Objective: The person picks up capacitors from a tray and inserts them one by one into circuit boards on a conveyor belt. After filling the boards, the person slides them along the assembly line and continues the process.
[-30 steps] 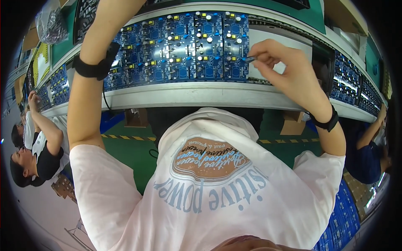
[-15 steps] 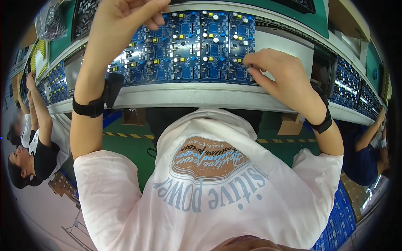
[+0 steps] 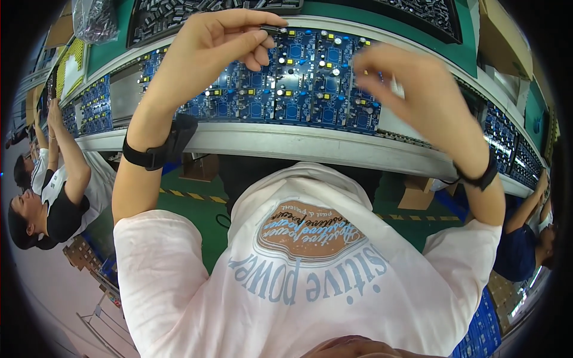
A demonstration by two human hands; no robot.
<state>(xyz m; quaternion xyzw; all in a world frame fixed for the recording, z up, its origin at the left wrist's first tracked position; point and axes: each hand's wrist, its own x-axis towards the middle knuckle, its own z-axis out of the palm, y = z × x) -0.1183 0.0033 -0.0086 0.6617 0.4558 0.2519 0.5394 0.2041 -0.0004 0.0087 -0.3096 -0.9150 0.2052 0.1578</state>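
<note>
A panel of blue circuit boards point(image 3: 292, 110), dotted with yellow, white and blue parts, lies on the rail line in front of me. Over its far left part is my left hand point(image 3: 224, 45). Its thumb and forefinger pinch a small black cylindrical capacitor point(image 3: 273, 28) with a silvery end. My right hand point(image 3: 412, 80) hovers above the panel's right end, fingers bent and smeared by motion. Whether anything sits between those fingertips cannot be made out.
Black trays of loose capacitors stand beyond the line, one at the left point(image 3: 170, 21) and one at the right point(image 3: 427, 15). A clear plastic bag point(image 3: 95, 21) lies far left, a cardboard box point(image 3: 504, 42) far right. Co-workers sit on both sides.
My right hand has lifted off the panel's right end, toward the far side. My left hand has moved right and nearer, its capacitor now showing. The view has shifted, showing more of the trays.
</note>
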